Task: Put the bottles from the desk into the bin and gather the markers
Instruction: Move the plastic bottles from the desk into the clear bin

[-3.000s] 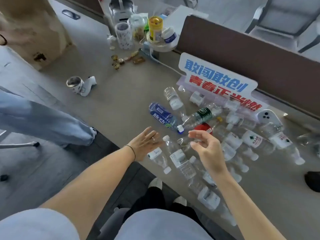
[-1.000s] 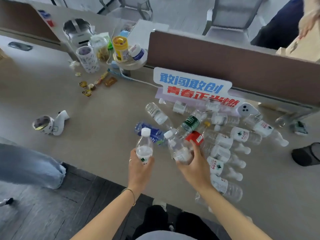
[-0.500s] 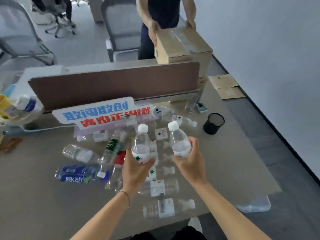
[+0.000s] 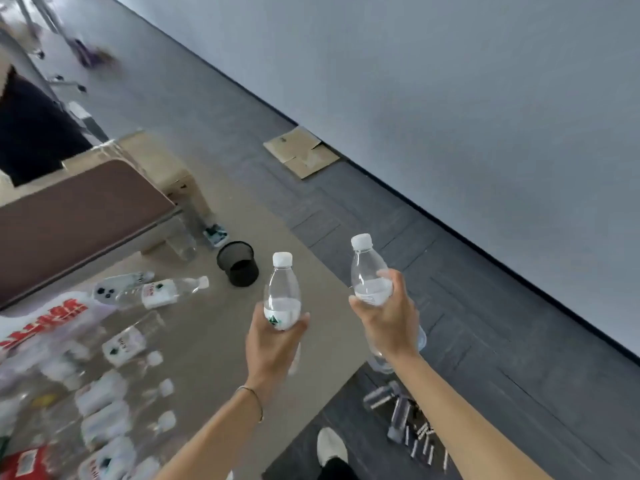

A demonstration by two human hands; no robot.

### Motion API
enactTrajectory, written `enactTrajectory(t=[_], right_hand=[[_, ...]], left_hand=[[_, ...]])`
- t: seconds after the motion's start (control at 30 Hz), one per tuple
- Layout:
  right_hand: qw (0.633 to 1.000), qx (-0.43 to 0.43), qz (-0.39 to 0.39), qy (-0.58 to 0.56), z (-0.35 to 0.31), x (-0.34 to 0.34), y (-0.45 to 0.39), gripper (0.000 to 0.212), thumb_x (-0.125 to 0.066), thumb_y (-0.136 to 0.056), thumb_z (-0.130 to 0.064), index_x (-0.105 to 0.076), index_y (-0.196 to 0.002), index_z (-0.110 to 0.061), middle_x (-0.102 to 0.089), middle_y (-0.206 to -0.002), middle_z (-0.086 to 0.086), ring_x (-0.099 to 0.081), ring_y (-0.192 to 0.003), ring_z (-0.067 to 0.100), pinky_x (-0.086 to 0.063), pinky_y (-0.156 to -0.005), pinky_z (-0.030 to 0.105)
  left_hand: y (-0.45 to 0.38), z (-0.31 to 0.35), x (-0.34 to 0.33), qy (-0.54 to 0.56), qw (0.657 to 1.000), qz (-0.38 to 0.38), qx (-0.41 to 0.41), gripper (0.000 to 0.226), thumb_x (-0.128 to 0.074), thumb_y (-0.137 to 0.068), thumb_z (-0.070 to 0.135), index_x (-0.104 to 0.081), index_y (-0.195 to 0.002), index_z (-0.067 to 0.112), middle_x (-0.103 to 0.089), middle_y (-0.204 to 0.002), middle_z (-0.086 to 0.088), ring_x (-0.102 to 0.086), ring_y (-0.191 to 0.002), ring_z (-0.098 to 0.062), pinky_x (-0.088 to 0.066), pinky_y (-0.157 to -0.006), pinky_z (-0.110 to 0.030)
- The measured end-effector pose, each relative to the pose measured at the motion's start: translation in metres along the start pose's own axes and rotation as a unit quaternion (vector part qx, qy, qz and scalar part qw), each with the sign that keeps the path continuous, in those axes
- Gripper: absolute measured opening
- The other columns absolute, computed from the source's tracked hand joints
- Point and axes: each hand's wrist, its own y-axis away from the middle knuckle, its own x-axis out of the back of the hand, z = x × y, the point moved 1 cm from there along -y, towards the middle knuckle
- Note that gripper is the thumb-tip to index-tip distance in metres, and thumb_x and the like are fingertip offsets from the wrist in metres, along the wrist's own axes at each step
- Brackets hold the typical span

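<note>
At the far left of my view many bottles lie on their sides on the table, most of them blurred, so I cannot count them. One red label shows at the lower left corner. Behind them lies a white sign with red letters, and behind that stands a brown divider panel. Near the panel one clear bottle with a white label lies with its cap toward the right. A little further right, a black mesh cup stands upright on the table, apart from the bottles.

My left hand is lifted above the table and grips a clear bottle with a white cap around its lower part; the bottle is upright and has a green mark on its label. My right hand holds a second clear bottle in the same way, fingers wrapped around the label, the cap tilted slightly left. This hand is just past the table edge, over the grey floor.

Below the right arm, small grey sticks lie scattered on the floor; they may be the markers, but they are too blurred to be sure. A white shoe shows near them. Flat cardboard lies by the wall.
</note>
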Motion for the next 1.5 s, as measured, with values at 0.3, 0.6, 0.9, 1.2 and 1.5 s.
enactTrajectory(t=[0.3,0.6,0.9,1.2,1.5], right_hand=[[0.982,-0.180,0.063,0.001,0.087,0.048,-0.067,0.045,-0.080,-0.080,-0.035,-0.051,-0.114,-0.029,-0.063,-0.085,-0.016,-0.059,-0.075,-0.002,-0.042,-0.061,0.028],[0.953,-0.303,0.007,-0.025,0.215,0.055,-0.135,0.047,-0.071,-0.082,-0.024,-0.049,-0.124,-0.024,-0.065,-0.096,-0.006,-0.064,-0.084,0.013,-0.051,-0.068,0.034],[0.941,-0.337,-0.009,-0.019,0.308,0.018,-0.209,0.063,-0.065,-0.087,-0.027,-0.044,-0.146,-0.017,-0.063,-0.124,0.006,-0.063,-0.102,0.024,-0.044,-0.073,0.034],[0.932,-0.360,-0.029,-0.027,0.343,0.019,-0.208,0.040,-0.057,-0.096,-0.021,-0.053,-0.135,-0.029,-0.064,-0.115,-0.006,-0.065,-0.093,0.014,-0.055,-0.076,0.039],[0.940,-0.337,-0.036,-0.030,0.335,0.027,-0.209,0.035,-0.057,-0.096,-0.019,-0.059,-0.130,-0.028,-0.064,-0.109,-0.010,-0.064,-0.098,0.012,-0.054,-0.083,0.039]], left_hand=[[-0.035,0.026,-0.125,-0.022,0.985,-0.163,0.051,0.027,-0.087,-0.077,0.034,-0.066,-0.092,0.025,-0.072,-0.082,0.005,-0.069,-0.076,-0.017,-0.053,-0.066,-0.030],[-0.110,0.050,-0.254,-0.118,0.967,-0.226,0.022,0.040,-0.078,-0.082,0.057,-0.060,-0.102,0.028,-0.071,-0.093,0.005,-0.070,-0.083,-0.014,-0.057,-0.069,-0.032],[-0.176,0.011,-0.351,-0.210,0.949,-0.215,0.091,0.046,-0.072,-0.086,0.046,-0.053,-0.118,0.021,-0.064,-0.097,0.004,-0.063,-0.084,-0.013,-0.049,-0.066,-0.033],[-0.200,-0.039,-0.399,-0.235,0.922,-0.232,0.203,0.067,-0.070,-0.089,0.030,-0.035,-0.143,0.009,-0.059,-0.117,-0.011,-0.065,-0.087,-0.023,-0.060,-0.068,-0.039],[-0.189,-0.046,-0.414,-0.251,0.916,-0.253,0.187,0.071,-0.060,-0.096,0.019,-0.026,-0.158,0.015,-0.059,-0.106,-0.004,-0.055,-0.074,-0.014,-0.046,-0.071,-0.034]])
